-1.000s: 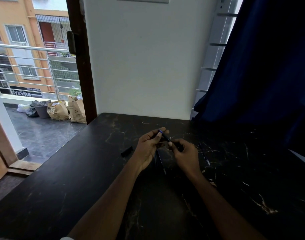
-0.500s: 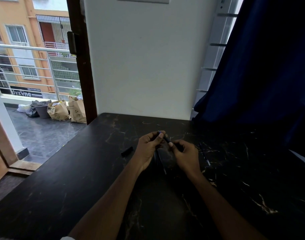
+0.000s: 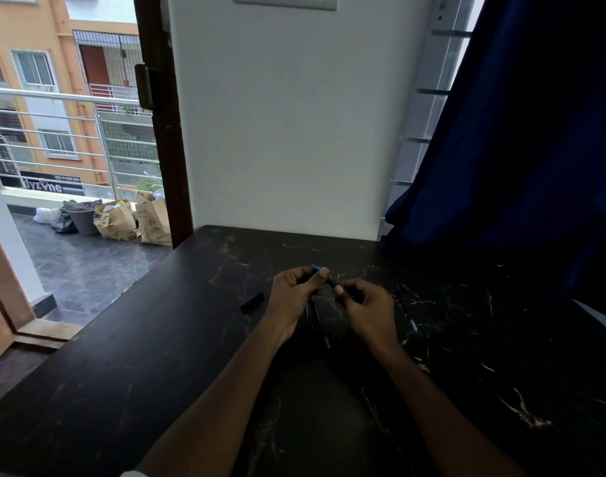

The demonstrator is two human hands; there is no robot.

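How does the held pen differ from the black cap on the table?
The pen is pinched between left hand and right hand; the cap lies untouched on the table, left of them. The pen is slim with a blue end; the cap is stubby, all black. Both are dark.

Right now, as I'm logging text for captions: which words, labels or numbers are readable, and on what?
"dyzone", its o heart-shaped, first letter partly hidden: on the black banner outside.
Small white line above it on the same banner: too small to read.
Print on the brown paper bags: blurred.
On the pen: nothing readable.
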